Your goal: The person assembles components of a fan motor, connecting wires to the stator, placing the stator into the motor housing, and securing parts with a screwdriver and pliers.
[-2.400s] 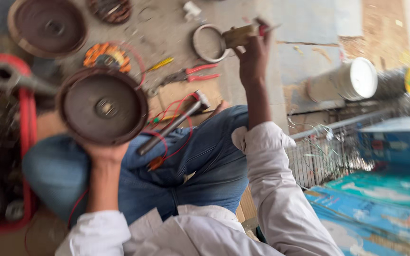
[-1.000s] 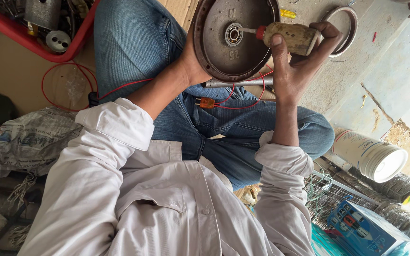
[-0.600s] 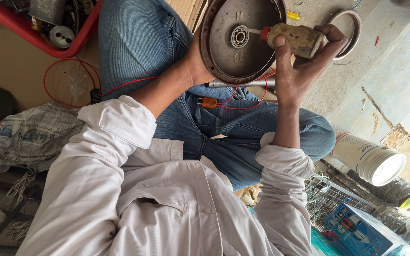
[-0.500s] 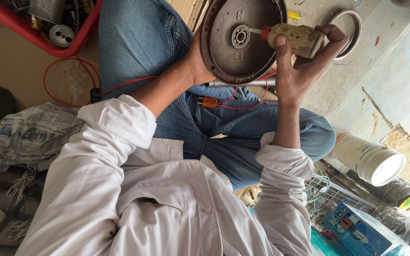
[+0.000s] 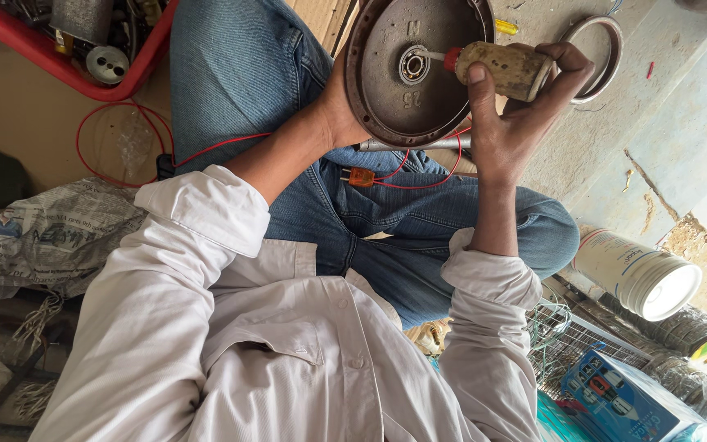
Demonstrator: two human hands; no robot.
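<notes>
Left hand (image 5: 339, 115) clamped on the lower-left rim of the round metal cover (image 5: 419, 69), holding it up over my lap, open face toward me. Right hand (image 5: 517, 123) wrapped around a grimy squeeze bottle (image 5: 505, 69), thumb on top, fingers curled underneath. Bottle's red nozzle (image 5: 451, 59) points left, its tip at the bearing (image 5: 413, 64) in the cover's centre. Red wire (image 5: 386, 176) and a metal rod (image 5: 411, 144) lie across my jeans below the cover. Red tray (image 5: 83, 74) of parts upper left, metal ring (image 5: 595, 45) on the floor behind the bottle, white bucket (image 5: 636, 274) on its side at right.
</notes>
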